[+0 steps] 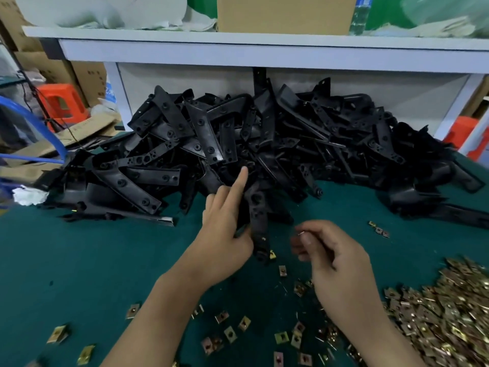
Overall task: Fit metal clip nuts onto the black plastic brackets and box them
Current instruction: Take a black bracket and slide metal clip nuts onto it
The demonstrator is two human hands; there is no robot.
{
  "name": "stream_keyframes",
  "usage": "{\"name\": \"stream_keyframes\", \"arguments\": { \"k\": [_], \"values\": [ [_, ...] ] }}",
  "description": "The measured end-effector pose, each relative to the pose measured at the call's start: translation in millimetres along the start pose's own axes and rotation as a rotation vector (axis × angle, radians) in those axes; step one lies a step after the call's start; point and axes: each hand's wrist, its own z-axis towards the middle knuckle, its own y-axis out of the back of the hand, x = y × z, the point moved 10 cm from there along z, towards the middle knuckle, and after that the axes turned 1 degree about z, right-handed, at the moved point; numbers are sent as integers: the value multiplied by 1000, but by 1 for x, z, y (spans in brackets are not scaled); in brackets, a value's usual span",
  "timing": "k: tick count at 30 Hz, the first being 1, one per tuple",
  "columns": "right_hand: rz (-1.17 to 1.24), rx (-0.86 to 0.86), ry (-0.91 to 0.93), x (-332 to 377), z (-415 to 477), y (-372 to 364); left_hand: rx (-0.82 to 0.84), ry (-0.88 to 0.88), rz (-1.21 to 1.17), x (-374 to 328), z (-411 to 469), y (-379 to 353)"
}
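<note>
Many black brackets [238, 133] on green mat [79, 260], clip nuts [449, 313] scattered, grey shelf [264, 53] behind

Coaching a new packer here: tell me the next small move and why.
Probably bring the right hand across to the bracket and push its clip nut on. The left hand grips the bracket's near end. The right hand, blurred, seems to pinch a small glinting piece just beside it.

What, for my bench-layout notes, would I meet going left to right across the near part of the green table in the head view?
loose clip nut → left hand → black bracket that this hand grips → right hand → heap of clip nuts
</note>
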Motion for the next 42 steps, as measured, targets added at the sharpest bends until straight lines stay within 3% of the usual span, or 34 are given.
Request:
{"name": "stream_keyframes", "arguments": {
  "k": [3,8,14,21,27,34,42],
  "values": [
    [114,34,-42,-2,0,-3,13,39,-218,1,2,5],
    [336,49,-159,-7,1,-5,-154,-58,-395,-10,-3,37],
    [518,60,-288,-11,-1,-8,124,163,-928,-5,-6,6],
    [724,31,-349,-14,-1,-1,164,301,-1238,-5,-13,-18],
    [1006,72,-436,-13,1,-7,297,287,-1244,-25,-19,-35],
    [961,159,-534,-15,-4,-14,448,266,-1236,-39,-24,-53],
    [1016,118,-619,-20,-5,-12,416,325,-1231,-27,-21,-59]
  ]
}}
